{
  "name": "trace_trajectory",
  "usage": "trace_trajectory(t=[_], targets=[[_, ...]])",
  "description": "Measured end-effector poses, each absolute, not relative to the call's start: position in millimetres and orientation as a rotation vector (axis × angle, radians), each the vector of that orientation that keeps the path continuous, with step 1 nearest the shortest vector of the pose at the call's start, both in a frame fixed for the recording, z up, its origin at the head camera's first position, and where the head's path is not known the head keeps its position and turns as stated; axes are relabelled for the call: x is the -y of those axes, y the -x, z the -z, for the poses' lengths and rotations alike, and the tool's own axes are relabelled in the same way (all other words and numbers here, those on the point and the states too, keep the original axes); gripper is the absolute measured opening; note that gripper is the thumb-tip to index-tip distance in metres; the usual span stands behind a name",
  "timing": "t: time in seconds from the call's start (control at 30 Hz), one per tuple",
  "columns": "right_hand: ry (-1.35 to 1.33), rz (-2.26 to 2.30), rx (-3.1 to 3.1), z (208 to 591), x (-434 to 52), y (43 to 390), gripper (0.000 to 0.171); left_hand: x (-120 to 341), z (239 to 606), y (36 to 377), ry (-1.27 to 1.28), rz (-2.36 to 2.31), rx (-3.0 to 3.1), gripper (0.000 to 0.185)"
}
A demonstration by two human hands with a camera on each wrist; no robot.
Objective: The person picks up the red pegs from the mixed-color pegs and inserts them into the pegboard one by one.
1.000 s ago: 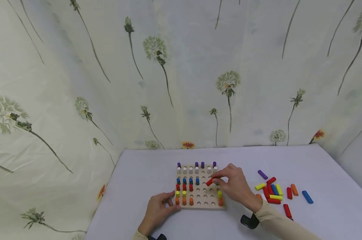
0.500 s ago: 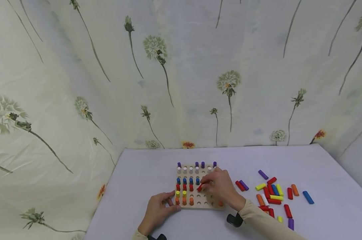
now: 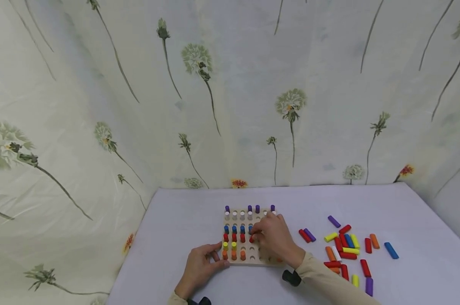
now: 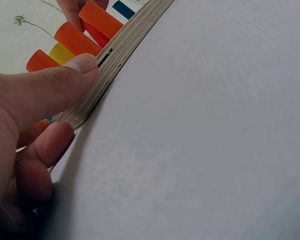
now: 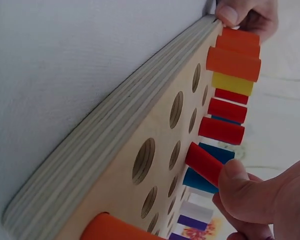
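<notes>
Your right hand (image 3: 275, 239) pinches a red peg (image 5: 204, 162) at a tilt over the pegboard (image 5: 110, 132), which lies nearer the left edge of the tabletop (image 3: 192, 212) than the right; the tilt could jam it on a hole rim or knock the adjacent blue pegs (image 5: 199, 181), and whether its tip is seated cannot be confirmed at this angle. Your left hand (image 3: 202, 264) grips the board's near-left corner; should that hold slacken, pressing could shift the board. Loose pegs (image 3: 351, 250) lie toward the tabletop's right edge, near your right sleeve (image 3: 325, 277), which could disturb them.
</notes>
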State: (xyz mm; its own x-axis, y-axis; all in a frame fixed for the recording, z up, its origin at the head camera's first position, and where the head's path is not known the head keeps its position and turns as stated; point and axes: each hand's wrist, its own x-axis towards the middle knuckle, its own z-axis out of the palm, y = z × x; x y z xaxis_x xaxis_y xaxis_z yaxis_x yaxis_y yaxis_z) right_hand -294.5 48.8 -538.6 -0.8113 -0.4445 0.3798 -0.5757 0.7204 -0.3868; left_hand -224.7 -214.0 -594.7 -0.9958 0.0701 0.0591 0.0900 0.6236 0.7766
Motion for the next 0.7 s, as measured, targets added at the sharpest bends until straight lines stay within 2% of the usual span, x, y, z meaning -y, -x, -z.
trace_trajectory(t=[0.7], targets=[[-0.776,-0.749,2.654,549,-41,293,0.007,214,594,224,0.158,1.291,2.810,0.060]])
